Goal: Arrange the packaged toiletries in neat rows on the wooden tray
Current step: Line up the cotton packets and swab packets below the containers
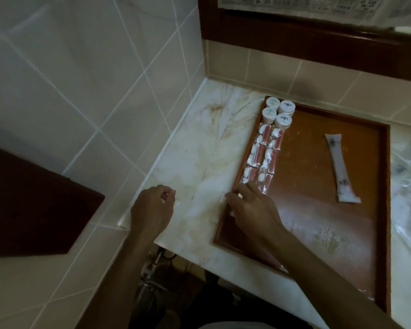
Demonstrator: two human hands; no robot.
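Note:
The wooden tray (318, 162) lies on a marble counter. Along its left side stand several round white jars (279, 112) in two columns, and below them several clear packets with red and white contents (261, 157) lie in two columns. A long white tube packet (341, 167) lies alone toward the tray's right. My right hand (254, 210) rests at the tray's left rim, its fingertips touching the nearest packet at the bottom of the rows. My left hand (152, 207) hovers over the counter left of the tray, fingers loosely curled, with something small and white between them that I cannot make out.
Tiled walls (93, 79) enclose the counter (199, 150) on the left and back. A dark wooden frame (294, 36) hangs above. Clear plastic wrappers (408, 186) lie right of the tray. Pipes (152, 269) show beneath the counter edge.

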